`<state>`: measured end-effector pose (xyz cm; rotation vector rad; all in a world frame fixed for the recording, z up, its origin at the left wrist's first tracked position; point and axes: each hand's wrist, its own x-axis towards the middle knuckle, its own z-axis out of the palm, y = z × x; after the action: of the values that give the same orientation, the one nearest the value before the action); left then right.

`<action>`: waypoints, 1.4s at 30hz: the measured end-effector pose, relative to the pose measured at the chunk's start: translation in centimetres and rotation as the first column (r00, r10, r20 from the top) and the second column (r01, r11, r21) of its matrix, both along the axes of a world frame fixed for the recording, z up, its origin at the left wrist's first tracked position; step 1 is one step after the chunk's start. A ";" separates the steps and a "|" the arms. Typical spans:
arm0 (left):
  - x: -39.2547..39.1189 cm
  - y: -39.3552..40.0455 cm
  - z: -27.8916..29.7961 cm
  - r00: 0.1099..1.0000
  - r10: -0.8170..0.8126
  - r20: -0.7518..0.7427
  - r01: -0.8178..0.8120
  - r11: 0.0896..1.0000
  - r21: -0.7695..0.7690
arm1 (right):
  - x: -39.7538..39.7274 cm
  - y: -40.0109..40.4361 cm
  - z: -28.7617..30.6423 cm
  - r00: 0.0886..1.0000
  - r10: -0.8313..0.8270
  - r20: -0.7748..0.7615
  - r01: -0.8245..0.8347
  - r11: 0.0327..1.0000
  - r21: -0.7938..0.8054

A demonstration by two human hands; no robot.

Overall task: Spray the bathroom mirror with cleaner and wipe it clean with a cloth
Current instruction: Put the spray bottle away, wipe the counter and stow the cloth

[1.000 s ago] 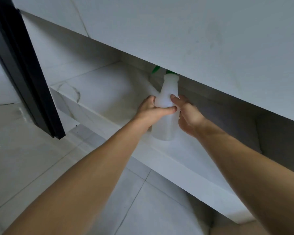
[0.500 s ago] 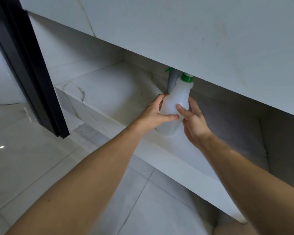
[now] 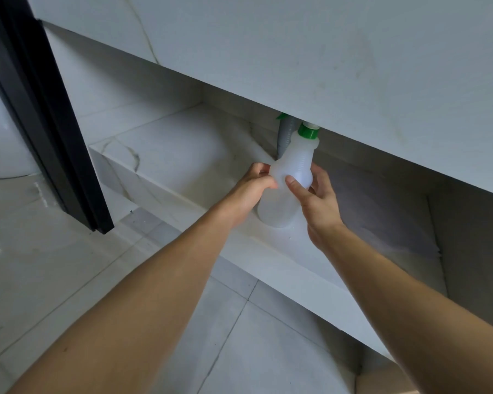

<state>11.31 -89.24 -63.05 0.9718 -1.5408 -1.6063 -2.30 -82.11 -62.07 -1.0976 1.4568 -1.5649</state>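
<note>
Head view looks down at a low marble shelf (image 3: 165, 155) tucked under a bathroom counter (image 3: 310, 52), and we find the task barely begun. Our left hand (image 3: 251, 189) and right hand (image 3: 319, 206) both have hold of the spray bottle (image 3: 285, 191), a cloudy white plastic one with a green collar (image 3: 308, 132) at the neck. The left fingers are curled closed around the bottle's waist from the left side; the right hand cups it from the right, thumb pressed on the front and the other fingers wrapped behind, mostly hidden. The bottle leans a little to the right, its top just under the counter's edge, so the trigger head is largely out of sight. Its base sits at or just above the shelf; we cannot tell whether it touches. A grey pipe (image 3: 285, 135) runs down right behind it.

As we judge it, only the fetching of the cleaner is under way. Neither mirror nor cloth is in sight, so nothing shows of spraying or wiping. Still to come: bring the bottle clear of the counter's edge, stand up to the mirror, spray it, find a cloth and wipe the glass clean. The floor tiles (image 3: 234, 336) below are bare.
</note>
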 end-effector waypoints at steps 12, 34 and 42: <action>0.2 0.6 -0.2 1.000 0.013 0.026 -0.013 1.000 0.004 | 0.5 0.5 0.2 0.999 -0.015 -0.044 0.016 1.000 0.017; 3.2 0.6 1.8 0.976 0.172 -0.131 -0.181 0.982 -0.061 | 9.4 0.9 3.6 0.937 -0.183 -0.299 0.138 0.977 -0.165; 11.2 -0.8 2.5 0.859 0.495 -0.131 -0.508 0.857 -0.088 | 14.3 -3.4 3.6 0.967 -0.085 -0.240 0.081 0.996 -0.024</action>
<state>22.51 -90.02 -60.53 1.0950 -1.1672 -1.1584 12.01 -85.46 -58.45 -1.2862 1.6735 -1.5423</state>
